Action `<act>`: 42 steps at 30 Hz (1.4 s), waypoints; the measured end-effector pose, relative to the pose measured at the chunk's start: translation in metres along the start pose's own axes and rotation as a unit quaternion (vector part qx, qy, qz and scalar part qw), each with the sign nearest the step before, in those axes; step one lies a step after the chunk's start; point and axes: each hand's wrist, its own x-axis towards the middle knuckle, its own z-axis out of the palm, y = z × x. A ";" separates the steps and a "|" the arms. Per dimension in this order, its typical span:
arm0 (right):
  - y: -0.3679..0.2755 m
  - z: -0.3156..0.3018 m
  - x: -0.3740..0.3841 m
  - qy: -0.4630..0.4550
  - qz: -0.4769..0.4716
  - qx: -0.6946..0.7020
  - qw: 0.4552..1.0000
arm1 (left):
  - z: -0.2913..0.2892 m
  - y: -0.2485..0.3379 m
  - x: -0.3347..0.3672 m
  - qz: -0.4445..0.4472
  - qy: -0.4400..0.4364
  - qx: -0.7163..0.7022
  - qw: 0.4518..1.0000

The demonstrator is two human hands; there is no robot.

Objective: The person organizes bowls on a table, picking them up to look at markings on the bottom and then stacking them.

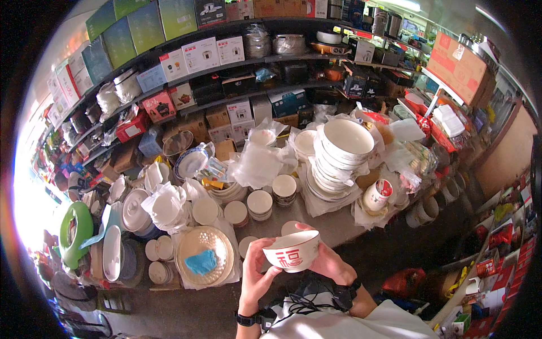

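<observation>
A white bowl (pixel 299 250) with a red painted design is held up between my two hands, above the near edge of the table. My left hand (pixel 257 271) grips its left side, with the thumb low on the outer wall. On the other side my right hand (pixel 332 261) supports the bowl, its fingers partly hidden behind the rim. Just beyond the bowl, small white bowls stand in stacks, among them one stack (pixel 259 203) and another stack (pixel 235 213). A tall stack of large white bowls (pixel 345 141) rises to the right of these.
A cream perforated tray (pixel 224 248) holding a blue cloth (pixel 201 263) sits left of my hands. Farther left are a lidded white dish (pixel 137 210) and a green ring-shaped item (pixel 84 231). Shelves with boxed goods (pixel 200 55) line the back. A printed canister (pixel 378 195) stands at the table's right.
</observation>
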 end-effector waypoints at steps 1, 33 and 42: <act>-0.001 0.000 -0.001 -0.009 0.002 -0.018 1.000 | 0.001 -0.002 -0.001 0.008 0.002 -0.010 1.000; 0.033 -0.032 -0.018 0.088 -0.008 0.160 0.983 | 0.018 -0.001 -0.005 -0.116 -0.025 0.023 0.993; 0.031 -0.028 -0.019 0.133 -0.014 0.056 0.989 | 0.022 -0.012 0.000 -0.155 -0.021 -0.003 0.988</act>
